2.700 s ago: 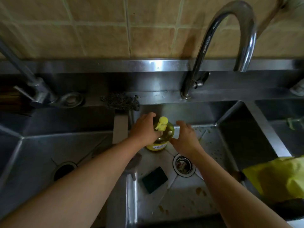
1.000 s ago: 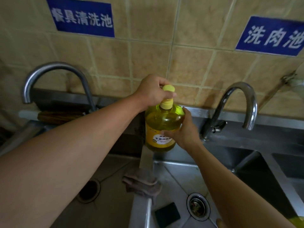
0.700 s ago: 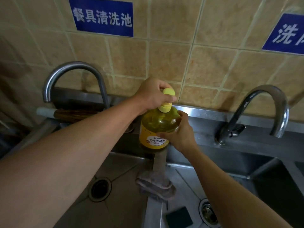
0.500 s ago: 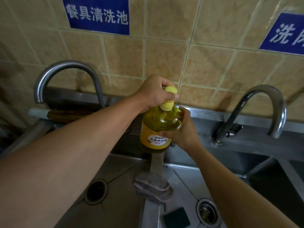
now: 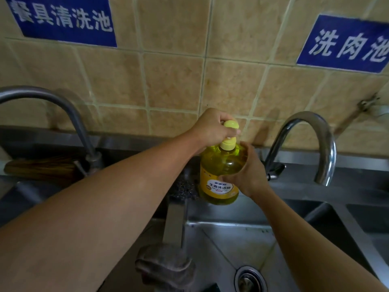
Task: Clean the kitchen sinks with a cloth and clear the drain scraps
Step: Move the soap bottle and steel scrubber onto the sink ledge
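The left hand (image 5: 210, 128) still pinches the yellow pump cap (image 5: 230, 132) of the dish-soap bottle (image 5: 220, 175), now drawn up off its collar, while the right hand (image 5: 248, 175) stays clasped around the bottle's body. Below the fingers, the grey cloth (image 5: 166, 268) lies draped over the sink divider (image 5: 174, 224), left of the drain (image 5: 250, 279).

Two blue wall signs (image 5: 63, 18) – brush (image 5: 40, 168) behind left faucet (image 5: 63, 114).
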A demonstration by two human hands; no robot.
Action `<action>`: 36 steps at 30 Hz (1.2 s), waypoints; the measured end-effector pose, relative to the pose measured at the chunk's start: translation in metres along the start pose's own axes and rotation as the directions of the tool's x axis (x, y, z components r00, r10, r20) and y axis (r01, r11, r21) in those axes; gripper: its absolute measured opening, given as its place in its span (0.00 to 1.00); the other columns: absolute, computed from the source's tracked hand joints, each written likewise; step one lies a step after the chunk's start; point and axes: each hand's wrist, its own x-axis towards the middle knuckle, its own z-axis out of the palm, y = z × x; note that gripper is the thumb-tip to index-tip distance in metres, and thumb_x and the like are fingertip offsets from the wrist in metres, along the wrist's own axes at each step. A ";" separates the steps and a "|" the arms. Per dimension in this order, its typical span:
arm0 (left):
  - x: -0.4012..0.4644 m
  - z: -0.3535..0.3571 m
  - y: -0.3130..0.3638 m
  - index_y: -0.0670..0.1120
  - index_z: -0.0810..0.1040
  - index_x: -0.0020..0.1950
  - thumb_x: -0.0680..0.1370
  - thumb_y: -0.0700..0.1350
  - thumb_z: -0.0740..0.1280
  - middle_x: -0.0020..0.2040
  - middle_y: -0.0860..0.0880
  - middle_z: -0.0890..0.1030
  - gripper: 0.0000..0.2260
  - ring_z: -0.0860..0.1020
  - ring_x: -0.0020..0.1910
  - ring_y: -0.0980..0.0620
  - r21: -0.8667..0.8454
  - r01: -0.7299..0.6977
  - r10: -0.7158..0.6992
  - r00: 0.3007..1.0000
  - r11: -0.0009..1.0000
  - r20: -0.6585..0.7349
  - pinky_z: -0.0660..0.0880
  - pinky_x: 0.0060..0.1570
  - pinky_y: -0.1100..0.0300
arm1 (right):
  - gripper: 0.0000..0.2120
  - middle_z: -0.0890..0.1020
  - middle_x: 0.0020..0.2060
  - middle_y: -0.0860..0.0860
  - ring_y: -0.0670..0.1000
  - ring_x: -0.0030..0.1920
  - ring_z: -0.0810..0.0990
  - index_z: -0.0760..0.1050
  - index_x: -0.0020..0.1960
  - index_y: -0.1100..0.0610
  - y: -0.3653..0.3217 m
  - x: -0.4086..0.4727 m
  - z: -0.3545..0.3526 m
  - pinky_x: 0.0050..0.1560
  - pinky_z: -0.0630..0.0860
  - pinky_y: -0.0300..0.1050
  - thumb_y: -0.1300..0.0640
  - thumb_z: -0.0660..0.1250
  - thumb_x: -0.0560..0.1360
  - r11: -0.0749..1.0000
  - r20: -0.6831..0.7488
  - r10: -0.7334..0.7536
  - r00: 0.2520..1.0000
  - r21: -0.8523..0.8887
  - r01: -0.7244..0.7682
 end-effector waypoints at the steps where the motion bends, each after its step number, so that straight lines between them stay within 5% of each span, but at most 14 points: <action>1: 0.005 0.005 -0.004 0.40 0.80 0.57 0.71 0.38 0.73 0.47 0.46 0.80 0.15 0.77 0.44 0.54 -0.002 0.002 -0.002 1.000 1.000 0.008 0.73 0.46 0.63 | 0.50 0.71 0.65 0.54 0.53 0.64 0.71 0.60 0.71 0.54 0.006 0.003 -0.001 0.56 0.68 0.41 0.61 0.82 0.56 1.000 -0.006 -0.003 1.000 -0.005 0.003; 6: 0.022 0.018 -0.025 0.38 0.80 0.54 0.72 0.37 0.73 0.43 0.49 0.79 0.12 0.74 0.36 0.61 0.006 -0.021 0.021 1.000 1.000 0.017 0.71 0.36 0.73 | 0.50 0.70 0.66 0.54 0.54 0.65 0.70 0.60 0.71 0.55 0.029 0.019 0.007 0.62 0.70 0.48 0.61 0.82 0.56 1.000 0.007 0.016 1.000 -0.024 -0.015; 10: 0.030 0.018 -0.035 0.39 0.81 0.54 0.71 0.37 0.73 0.41 0.51 0.79 0.12 0.75 0.37 0.60 0.002 -0.030 0.030 1.000 1.000 0.006 0.73 0.41 0.67 | 0.51 0.71 0.66 0.53 0.54 0.65 0.71 0.60 0.72 0.54 0.037 0.030 0.020 0.64 0.72 0.54 0.58 0.83 0.55 0.999 0.006 0.041 0.999 -0.018 -0.041; 13: 0.033 0.014 -0.041 0.40 0.81 0.55 0.71 0.38 0.74 0.43 0.49 0.80 0.13 0.77 0.41 0.56 0.019 -0.030 0.030 1.000 0.999 -0.010 0.75 0.47 0.60 | 0.50 0.71 0.65 0.53 0.53 0.64 0.72 0.60 0.71 0.54 0.036 0.033 0.029 0.63 0.72 0.52 0.59 0.83 0.55 0.999 0.019 0.042 0.999 -0.007 -0.042; 17: 0.026 0.002 -0.050 0.44 0.78 0.60 0.71 0.41 0.74 0.50 0.50 0.79 0.18 0.77 0.46 0.58 0.059 -0.067 0.068 0.998 0.996 -0.018 0.73 0.48 0.64 | 0.50 0.72 0.65 0.53 0.52 0.64 0.72 0.60 0.71 0.53 0.033 0.036 0.034 0.63 0.72 0.50 0.60 0.82 0.56 0.999 0.031 0.051 0.998 0.014 -0.051; 21: -0.009 -0.015 -0.105 0.47 0.71 0.63 0.68 0.47 0.76 0.59 0.49 0.73 0.27 0.74 0.57 0.53 0.111 0.090 -0.072 0.985 0.990 -0.156 0.72 0.51 0.62 | 0.48 0.72 0.64 0.53 0.53 0.63 0.73 0.61 0.70 0.53 0.035 0.038 0.035 0.62 0.72 0.49 0.60 0.82 0.56 0.998 0.040 0.048 0.998 0.028 -0.049; 24: -0.035 -0.026 -0.159 0.52 0.69 0.64 0.62 0.56 0.78 0.62 0.47 0.69 0.34 0.70 0.63 0.45 0.551 0.294 -0.297 0.951 0.781 -0.087 0.70 0.61 0.50 | 0.49 0.72 0.64 0.52 0.53 0.63 0.73 0.60 0.69 0.50 0.036 0.040 0.035 0.62 0.73 0.53 0.59 0.83 0.55 0.997 0.068 0.046 0.997 0.062 -0.051; 26: -0.046 -0.026 -0.180 0.57 0.63 0.69 0.63 0.58 0.76 0.68 0.45 0.62 0.38 0.62 0.69 0.42 0.795 0.264 -0.444 0.896 0.547 0.007 0.63 0.66 0.45 | 0.52 0.72 0.65 0.51 0.53 0.63 0.73 0.58 0.69 0.48 0.037 0.041 0.035 0.62 0.73 0.54 0.57 0.83 0.53 0.995 0.085 0.048 0.995 0.085 -0.055; 28: -0.050 -0.021 -0.192 0.59 0.57 0.73 0.67 0.55 0.74 0.73 0.43 0.55 0.40 0.55 0.73 0.40 0.877 0.199 -0.489 0.871 0.438 0.047 0.58 0.68 0.41 | 0.58 0.70 0.67 0.50 0.52 0.64 0.72 0.55 0.72 0.46 0.038 0.041 0.034 0.63 0.72 0.54 0.56 0.84 0.51 0.995 0.091 0.033 0.995 0.096 -0.042; 33: -0.052 -0.010 -0.214 0.55 0.62 0.70 0.74 0.46 0.67 0.70 0.43 0.63 0.26 0.63 0.68 0.40 0.897 0.168 -0.352 0.936 0.408 -0.015 0.63 0.65 0.46 | 0.53 0.73 0.65 0.50 0.51 0.64 0.72 0.60 0.70 0.44 0.041 0.043 0.041 0.63 0.73 0.55 0.58 0.84 0.52 0.995 0.017 0.000 1.000 0.097 -0.002; 36: -0.051 -0.007 -0.221 0.53 0.61 0.70 0.75 0.46 0.67 0.67 0.42 0.65 0.26 0.66 0.66 0.40 0.902 0.147 -0.314 0.949 0.406 -0.013 0.64 0.64 0.47 | 0.49 0.74 0.62 0.48 0.50 0.62 0.73 0.64 0.66 0.44 0.040 0.043 0.045 0.63 0.73 0.54 0.59 0.84 0.51 0.992 -0.021 0.005 1.000 0.128 -0.003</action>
